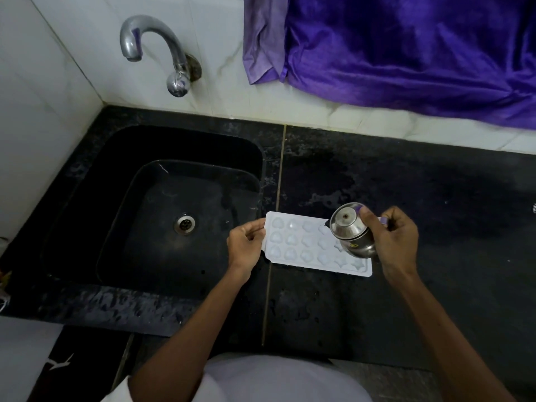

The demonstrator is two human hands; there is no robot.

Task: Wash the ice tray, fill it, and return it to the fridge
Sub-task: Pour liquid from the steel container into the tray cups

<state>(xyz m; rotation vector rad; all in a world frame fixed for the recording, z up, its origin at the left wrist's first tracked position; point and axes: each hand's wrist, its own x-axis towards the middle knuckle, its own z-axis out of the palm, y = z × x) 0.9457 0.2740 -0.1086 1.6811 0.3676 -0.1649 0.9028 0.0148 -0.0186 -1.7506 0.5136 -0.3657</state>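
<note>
Lying flat on the black counter (406,184), just right of the sink (203,146), the ice tray (301,242) looks like thin white moulded plastic. You should expect it to be light and to twist easily. Once its heart and star cells hold water it will be heavier and quick to spill, and probably slick, since the stone around it shows wet patches. Your left hand (246,245) pinches the tab at the tray's left end, which steadies it. Your right hand (397,239) is wrapped round a small steel pot (352,230), tipped over the right-hand cells; whether water is running cannot be seen. For the carry, take both short ends, thumbs on the rim, and hold it level. Behind are the tap (150,39) and a purple cloth (406,53).
</note>
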